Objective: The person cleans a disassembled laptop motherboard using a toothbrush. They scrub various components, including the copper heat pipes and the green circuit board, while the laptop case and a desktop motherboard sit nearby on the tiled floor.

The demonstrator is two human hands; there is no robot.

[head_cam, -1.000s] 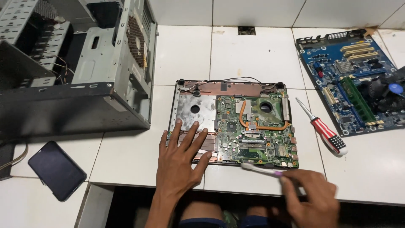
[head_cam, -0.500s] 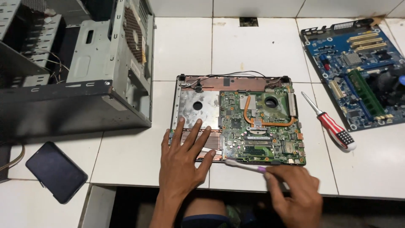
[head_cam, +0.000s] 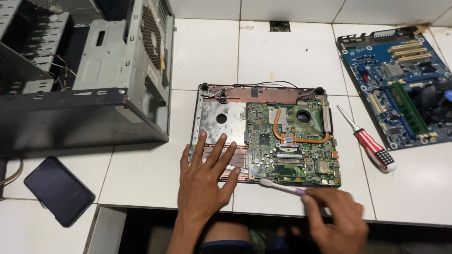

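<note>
An opened laptop base [head_cam: 221, 113] lies on the white tiled surface, with a green circuit board [head_cam: 292, 146] and a copper heat pipe [head_cam: 301, 136] exposed. My left hand [head_cam: 205, 181] rests flat, fingers spread, on the base's front left corner. A white toothbrush with a purple handle [head_cam: 282, 186] is gripped in my right hand [head_cam: 336, 221], its bristle head touching the front edge of the green board.
An open grey desktop computer case [head_cam: 94, 80] stands at the left. A dark phone [head_cam: 59, 190] lies at the front left. To the right of the laptop rests a red-handled screwdriver [head_cam: 369, 146], with a blue motherboard [head_cam: 405, 84] beyond it.
My right hand has carried the toothbrush left along the front edge of the green board. The camera view has shifted slightly. My left hand stays pressed on the base.
</note>
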